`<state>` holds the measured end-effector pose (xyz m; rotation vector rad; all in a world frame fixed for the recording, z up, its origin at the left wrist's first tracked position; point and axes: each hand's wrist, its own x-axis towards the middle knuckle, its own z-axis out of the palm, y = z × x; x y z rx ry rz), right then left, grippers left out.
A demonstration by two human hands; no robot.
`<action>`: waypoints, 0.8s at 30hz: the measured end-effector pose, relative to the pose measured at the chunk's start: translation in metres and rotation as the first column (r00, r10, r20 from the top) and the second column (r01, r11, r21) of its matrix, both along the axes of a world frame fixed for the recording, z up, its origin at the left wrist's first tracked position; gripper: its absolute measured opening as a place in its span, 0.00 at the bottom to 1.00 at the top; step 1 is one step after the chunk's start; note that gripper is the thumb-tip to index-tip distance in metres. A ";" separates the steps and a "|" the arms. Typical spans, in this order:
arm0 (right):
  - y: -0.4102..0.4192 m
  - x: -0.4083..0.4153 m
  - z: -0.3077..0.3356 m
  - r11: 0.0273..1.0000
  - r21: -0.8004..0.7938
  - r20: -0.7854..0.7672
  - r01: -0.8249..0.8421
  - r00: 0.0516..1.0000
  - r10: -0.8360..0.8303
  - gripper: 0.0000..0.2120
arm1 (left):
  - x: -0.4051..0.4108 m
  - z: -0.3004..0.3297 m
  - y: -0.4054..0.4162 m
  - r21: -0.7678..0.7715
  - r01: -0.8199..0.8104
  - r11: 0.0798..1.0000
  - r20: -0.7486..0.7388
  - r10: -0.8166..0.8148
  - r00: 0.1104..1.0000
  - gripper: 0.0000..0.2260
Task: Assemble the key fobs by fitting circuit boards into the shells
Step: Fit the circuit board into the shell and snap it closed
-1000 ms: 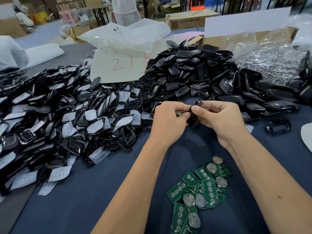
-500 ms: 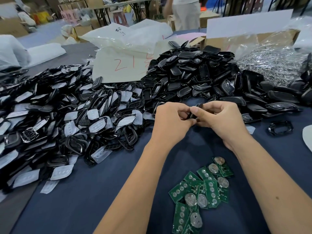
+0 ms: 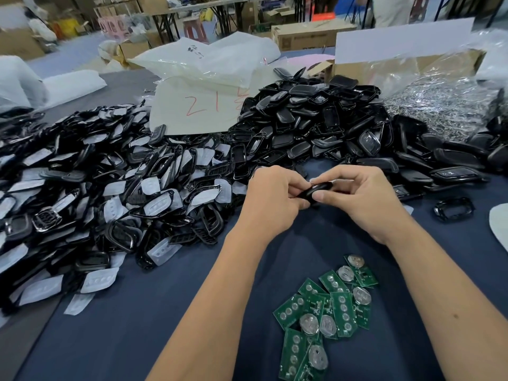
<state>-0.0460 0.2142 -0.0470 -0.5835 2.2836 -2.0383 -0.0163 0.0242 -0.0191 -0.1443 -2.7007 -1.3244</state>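
A dark blue cloth covers the surface (image 3: pixel 137 325). At the back lies a white plastic bag (image 3: pixel 209 61), and before it a pale sheet (image 3: pixel 192 108) marked "21" in red. To the right a clear bag of shiny metal parts (image 3: pixel 439 105) sits beside a cardboard box (image 3: pixel 354 68). Further off stand tables, cartons and a red stool (image 3: pixel 195 28)

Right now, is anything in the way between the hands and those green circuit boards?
Nothing visible. The green circuit boards lie on bare blue cloth between the forearms. Both the left hand and right hand grip a black shell.
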 end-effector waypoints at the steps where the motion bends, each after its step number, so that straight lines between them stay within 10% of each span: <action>1: 0.000 0.000 -0.001 1.000 0.001 0.002 0.000 1.000 0.000 0.11 | 0.000 0.000 -0.001 -0.012 0.010 1.000 -0.003 -0.010 1.000 0.14; 24: 0.001 0.004 0.005 0.980 -0.199 0.042 -0.017 0.999 0.026 0.10 | -0.007 -0.006 -0.019 0.405 0.082 0.911 -0.040 -0.072 0.997 0.14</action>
